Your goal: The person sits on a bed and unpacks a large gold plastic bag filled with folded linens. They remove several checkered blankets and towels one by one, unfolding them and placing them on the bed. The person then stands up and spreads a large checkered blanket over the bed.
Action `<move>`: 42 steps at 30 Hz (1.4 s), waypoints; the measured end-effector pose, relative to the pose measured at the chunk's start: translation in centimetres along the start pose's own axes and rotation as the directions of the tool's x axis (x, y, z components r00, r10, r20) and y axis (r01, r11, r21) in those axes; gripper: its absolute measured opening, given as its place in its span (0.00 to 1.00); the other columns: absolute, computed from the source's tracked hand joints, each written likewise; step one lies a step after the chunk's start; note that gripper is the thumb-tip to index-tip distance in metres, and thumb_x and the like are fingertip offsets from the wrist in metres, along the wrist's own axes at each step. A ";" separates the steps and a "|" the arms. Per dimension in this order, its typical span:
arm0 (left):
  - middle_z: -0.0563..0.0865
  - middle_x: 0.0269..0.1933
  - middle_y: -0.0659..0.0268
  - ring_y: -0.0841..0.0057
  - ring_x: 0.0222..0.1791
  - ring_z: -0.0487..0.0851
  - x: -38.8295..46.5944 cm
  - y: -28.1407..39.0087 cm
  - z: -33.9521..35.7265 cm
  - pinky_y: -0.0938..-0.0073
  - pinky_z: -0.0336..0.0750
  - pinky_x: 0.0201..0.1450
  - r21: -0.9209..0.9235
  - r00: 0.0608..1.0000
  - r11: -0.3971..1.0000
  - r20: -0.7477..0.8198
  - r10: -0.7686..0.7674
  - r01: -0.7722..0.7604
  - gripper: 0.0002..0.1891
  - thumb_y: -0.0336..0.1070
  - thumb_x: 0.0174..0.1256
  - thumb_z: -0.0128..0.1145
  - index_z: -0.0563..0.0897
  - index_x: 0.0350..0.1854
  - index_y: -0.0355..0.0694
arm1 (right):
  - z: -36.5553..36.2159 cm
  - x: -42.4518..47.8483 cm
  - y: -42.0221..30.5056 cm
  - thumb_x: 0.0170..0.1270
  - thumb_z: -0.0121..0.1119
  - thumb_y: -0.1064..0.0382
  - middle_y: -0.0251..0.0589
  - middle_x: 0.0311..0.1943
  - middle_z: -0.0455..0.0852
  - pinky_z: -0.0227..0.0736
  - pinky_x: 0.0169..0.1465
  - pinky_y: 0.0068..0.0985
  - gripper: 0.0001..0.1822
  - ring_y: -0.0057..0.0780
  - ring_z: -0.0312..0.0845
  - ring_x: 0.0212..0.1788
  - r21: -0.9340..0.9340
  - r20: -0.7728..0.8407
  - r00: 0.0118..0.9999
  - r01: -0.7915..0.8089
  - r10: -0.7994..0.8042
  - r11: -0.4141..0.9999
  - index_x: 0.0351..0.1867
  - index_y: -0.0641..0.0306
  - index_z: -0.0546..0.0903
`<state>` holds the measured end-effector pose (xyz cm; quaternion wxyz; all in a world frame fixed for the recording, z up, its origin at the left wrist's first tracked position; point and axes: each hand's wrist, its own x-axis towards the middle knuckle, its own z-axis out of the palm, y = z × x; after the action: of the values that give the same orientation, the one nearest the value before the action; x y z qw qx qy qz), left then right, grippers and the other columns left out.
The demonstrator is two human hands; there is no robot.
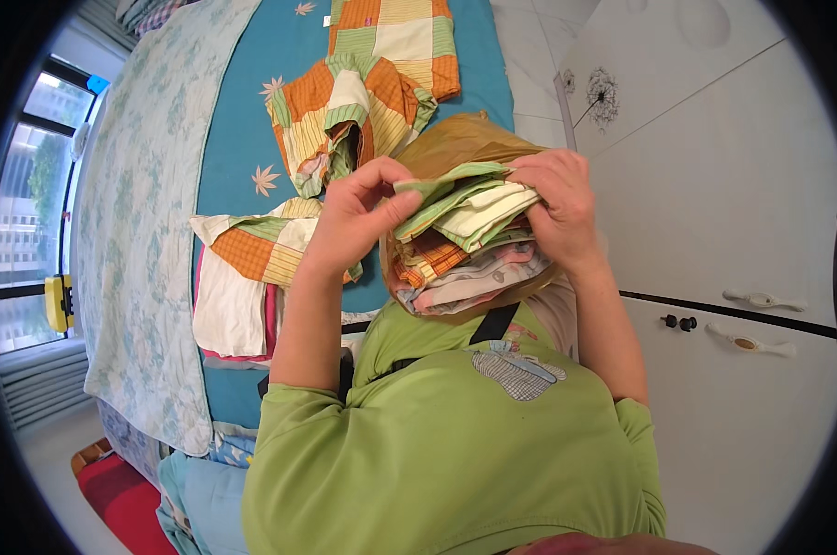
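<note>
A stack of folded patterned fabrics sits inside a brownish translucent plastic bag (470, 142) before my body. On top is a folded green, white and orange cloth (484, 211). My left hand (370, 211) pinches this cloth's green edge between thumb and fingers. At the opposite side, my right hand (561, 205) grips the cloth's other edge, its fingertips partly hidden. Beneath lies a folded grey and pink printed cloth (477, 277). Beyond the bag, a crumpled orange, yellow and green patchwork garment (391, 97) rests on the bed.
A teal bed sheet (235, 132) with leaf prints carries another patchwork piece (255, 250) over folded white cloth (231, 309). A pale floral quilt (148, 173) covers the bed's left part. White cabinet doors (703, 187) with handles stand to the right. Windows are at far left.
</note>
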<state>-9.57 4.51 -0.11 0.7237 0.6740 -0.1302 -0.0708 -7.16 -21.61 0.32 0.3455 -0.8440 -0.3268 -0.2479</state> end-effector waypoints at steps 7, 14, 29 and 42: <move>0.84 0.38 0.69 0.86 0.37 0.79 0.4 -1.2 -0.1 0.82 0.73 0.44 -0.153 0.990 0.988 -0.132 -0.055 0.034 0.08 0.32 0.65 0.60 0.80 0.42 0.34 | 0.0 -0.3 0.0 0.39 0.55 0.77 0.33 0.36 0.84 0.62 0.52 0.31 0.15 0.33 0.76 0.41 -0.016 -0.002 1.000 0.006 -0.006 1.000 0.32 0.60 0.81; 0.84 0.40 0.68 0.84 0.40 0.79 0.3 -1.3 0.0 0.82 0.73 0.47 -0.191 0.987 0.982 -0.158 -0.044 0.013 0.08 0.30 0.65 0.58 0.79 0.44 0.34 | 0.0 -0.6 -0.1 0.39 0.54 0.77 0.33 0.38 0.85 0.62 0.53 0.32 0.15 0.34 0.76 0.43 -0.016 0.002 1.000 0.002 -0.002 1.000 0.33 0.60 0.82; 0.82 0.37 0.73 0.89 0.38 0.76 1.0 -0.1 1.1 0.85 0.69 0.45 -0.246 0.956 0.968 -0.293 -0.028 -0.047 0.06 0.31 0.65 0.58 0.78 0.41 0.37 | 0.0 -0.5 -0.7 0.39 0.56 0.77 0.32 0.43 0.84 0.62 0.54 0.34 0.14 0.35 0.74 0.46 -0.056 -0.012 1.000 0.012 -0.013 0.998 0.29 0.60 0.82; 0.83 0.44 0.61 0.75 0.43 0.83 2.7 -1.4 -0.3 0.72 0.77 0.47 -0.451 0.930 0.891 -0.301 -0.212 0.057 0.09 0.34 0.70 0.50 0.75 0.47 0.35 | -0.4 -1.1 -1.1 0.38 0.60 0.76 0.28 0.34 0.83 0.62 0.55 0.37 0.10 0.32 0.74 0.44 -0.102 0.009 0.996 0.090 -0.090 0.991 0.26 0.60 0.81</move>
<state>-6.79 3.90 -1.31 0.8602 0.5050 0.0643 -0.0305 -8.75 -21.75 0.33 0.2897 -0.8455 -0.3523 -0.2775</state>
